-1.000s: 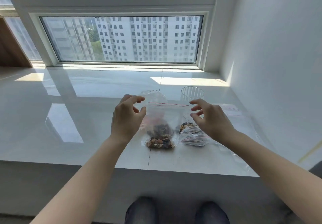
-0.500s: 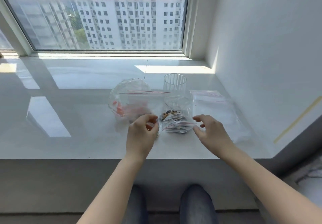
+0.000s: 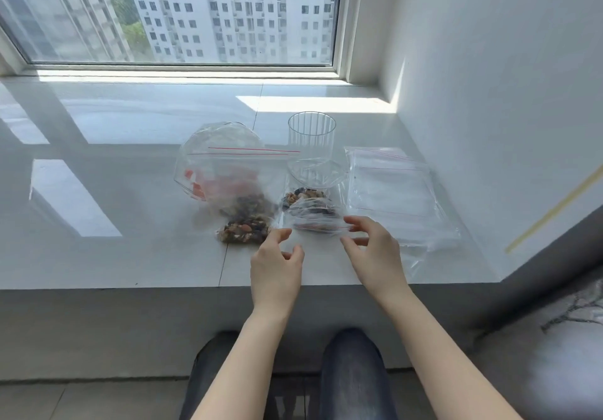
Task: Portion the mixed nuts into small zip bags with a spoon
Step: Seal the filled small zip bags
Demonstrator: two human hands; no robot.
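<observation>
Hands hover low over the near edge of the white table [image 3: 130, 256], and from my seat I read them like this: the left hand [image 3: 276, 264] has its fingers loosely curled and holds nothing, just beside a small zip bag of mixed nuts [image 3: 244, 233] that lies flat on the table. The right hand [image 3: 372, 250] has its fingers spread and relaxed, its fingertips [image 3: 350, 221] at the red zip strip of a second small bag of nuts [image 3: 310, 210]; I cannot tell whether they actually touch the plastic. Behind the first bag stands a larger clear bag [image 3: 222, 165] with a red zip line and orange print, some nuts dark at its bottom. An upright ribbed clear cup [image 3: 311, 137] stands behind the second bag. To the right, near the wall, I see a flat stack of empty zip bags [image 3: 391, 191]. My knees in dark jeans [image 3: 354, 380] show below the table.
</observation>
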